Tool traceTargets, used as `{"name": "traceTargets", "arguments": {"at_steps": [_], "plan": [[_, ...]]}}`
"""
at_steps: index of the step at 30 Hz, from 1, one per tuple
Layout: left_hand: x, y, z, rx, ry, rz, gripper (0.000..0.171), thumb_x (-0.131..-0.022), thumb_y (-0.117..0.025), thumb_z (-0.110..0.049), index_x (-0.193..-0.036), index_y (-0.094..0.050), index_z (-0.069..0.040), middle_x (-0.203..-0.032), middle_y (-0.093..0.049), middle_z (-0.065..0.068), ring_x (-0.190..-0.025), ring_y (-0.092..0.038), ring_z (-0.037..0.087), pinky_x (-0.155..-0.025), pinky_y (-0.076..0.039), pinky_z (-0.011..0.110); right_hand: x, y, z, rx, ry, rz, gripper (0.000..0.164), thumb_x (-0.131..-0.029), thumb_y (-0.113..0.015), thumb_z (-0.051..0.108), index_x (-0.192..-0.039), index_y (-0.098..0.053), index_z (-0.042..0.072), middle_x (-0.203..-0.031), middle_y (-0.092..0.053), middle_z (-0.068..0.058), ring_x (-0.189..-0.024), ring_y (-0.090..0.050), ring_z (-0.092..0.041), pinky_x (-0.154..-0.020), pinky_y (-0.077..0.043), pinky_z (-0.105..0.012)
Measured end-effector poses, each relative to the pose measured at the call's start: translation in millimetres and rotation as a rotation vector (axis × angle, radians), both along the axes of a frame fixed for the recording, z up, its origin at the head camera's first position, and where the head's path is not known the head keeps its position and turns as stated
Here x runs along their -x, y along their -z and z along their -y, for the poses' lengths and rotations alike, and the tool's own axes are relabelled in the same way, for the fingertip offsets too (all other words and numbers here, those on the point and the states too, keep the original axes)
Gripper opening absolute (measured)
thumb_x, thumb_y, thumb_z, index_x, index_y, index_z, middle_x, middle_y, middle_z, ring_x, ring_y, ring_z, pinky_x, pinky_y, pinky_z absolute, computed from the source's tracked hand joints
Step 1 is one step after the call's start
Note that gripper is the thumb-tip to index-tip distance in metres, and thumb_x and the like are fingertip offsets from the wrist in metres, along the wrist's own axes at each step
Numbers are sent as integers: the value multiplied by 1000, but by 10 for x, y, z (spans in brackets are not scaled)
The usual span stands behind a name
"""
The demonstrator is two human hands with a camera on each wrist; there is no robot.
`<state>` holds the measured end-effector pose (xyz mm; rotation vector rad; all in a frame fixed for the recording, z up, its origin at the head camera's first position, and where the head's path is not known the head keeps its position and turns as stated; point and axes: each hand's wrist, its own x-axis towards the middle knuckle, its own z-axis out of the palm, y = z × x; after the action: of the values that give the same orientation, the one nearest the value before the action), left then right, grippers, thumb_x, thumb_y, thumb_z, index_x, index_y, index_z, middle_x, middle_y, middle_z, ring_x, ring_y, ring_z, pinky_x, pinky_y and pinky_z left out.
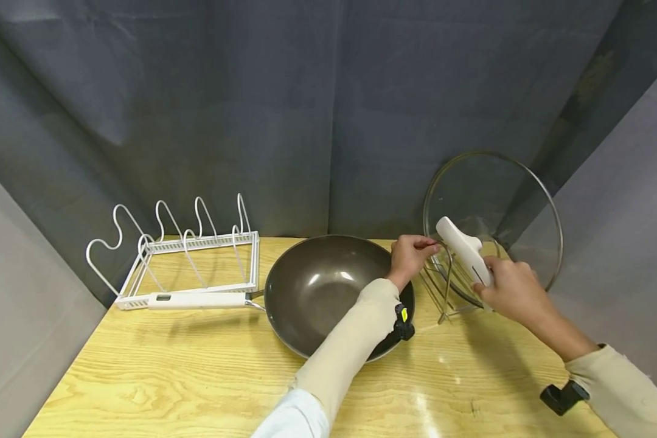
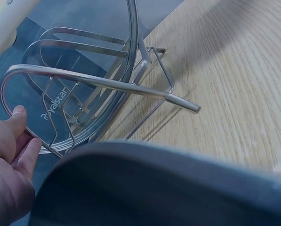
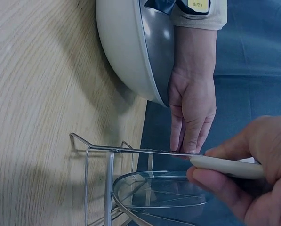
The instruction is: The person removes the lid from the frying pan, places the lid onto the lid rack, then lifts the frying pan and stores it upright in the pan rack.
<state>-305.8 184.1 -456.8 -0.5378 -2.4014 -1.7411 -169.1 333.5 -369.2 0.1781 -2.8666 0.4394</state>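
Note:
A glass pot lid [image 1: 504,201] with a metal rim stands on edge in a metal wire lid rack [image 1: 448,286] at the right. My right hand [image 1: 517,292] grips the lid's white handle [image 1: 465,246], thumb and fingers on either side of it in the right wrist view. With thumb and fingers my left hand [image 2: 11,169] pinches the looped wire end of the rack. Beneath the left forearm lies a dark-lined wok [image 1: 328,292], its outside pale in the right wrist view; the forearm hides part of it.
A white rack [image 1: 197,289] with upright wire loops stands at the left. The wok's white handle [image 1: 202,300] reaches across its front edge. Dark curtains [image 1: 285,121] rise behind the wooden table [image 1: 197,377], and grey panels [image 1: 22,304] flank it.

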Motion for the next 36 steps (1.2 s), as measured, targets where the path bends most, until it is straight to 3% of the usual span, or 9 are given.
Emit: {"name": "traceTargets", "arguments": {"at_steps": [28, 36], "plan": [[21, -2, -5, 18, -34, 26, 11, -88, -83, -21, -96, -84, -14, -89, -79, -1, -73, -66, -3, -69, -43, 7, -52, 47, 199, -12, 23, -41, 35, -80, -77, 9, -105, -65, -12, -77, -67, -24, -64, -64, -41, -54, -48, -56], [17, 12, -3, 34, -38, 15, 11, -87, -83, -19, -96, -84, -12, -90, -80, 0, -79, -72, 4, -70, -46, 10, -91, 85, 244, -54, 11, -79, 31, -80, -73, 6, -103, -64, -13, -70, -65, -20, -56, -62, -37, -50, -44, -53]]}}
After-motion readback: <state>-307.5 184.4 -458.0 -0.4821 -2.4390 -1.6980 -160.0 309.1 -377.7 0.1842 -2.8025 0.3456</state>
